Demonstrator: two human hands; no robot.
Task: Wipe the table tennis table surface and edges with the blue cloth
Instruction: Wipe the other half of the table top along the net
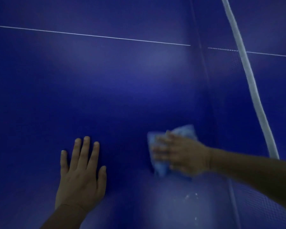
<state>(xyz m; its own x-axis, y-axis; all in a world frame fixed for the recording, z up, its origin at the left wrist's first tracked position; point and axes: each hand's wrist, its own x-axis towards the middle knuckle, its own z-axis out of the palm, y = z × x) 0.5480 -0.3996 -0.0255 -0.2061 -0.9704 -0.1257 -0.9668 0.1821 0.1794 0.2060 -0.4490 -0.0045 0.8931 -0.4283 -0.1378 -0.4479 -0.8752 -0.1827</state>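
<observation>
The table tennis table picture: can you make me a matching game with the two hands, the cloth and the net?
Things:
1. left hand
2. right hand
3. blue cloth
4. net's white band

States:
A. squashed under a hand, blurry
B. runs down the right side, from the top edge
C. flat on the table, fingers spread, holding nothing
D. pressing on the cloth

Pairs: 1-C, 2-D, 3-A, 4-B

Right hand (182, 154) motion-blurred, so I can't read its finger pose; it hides most of the cloth (162, 146). Both forearms cut off at frame edge. Net (254, 100) top runs out of frame.
</observation>
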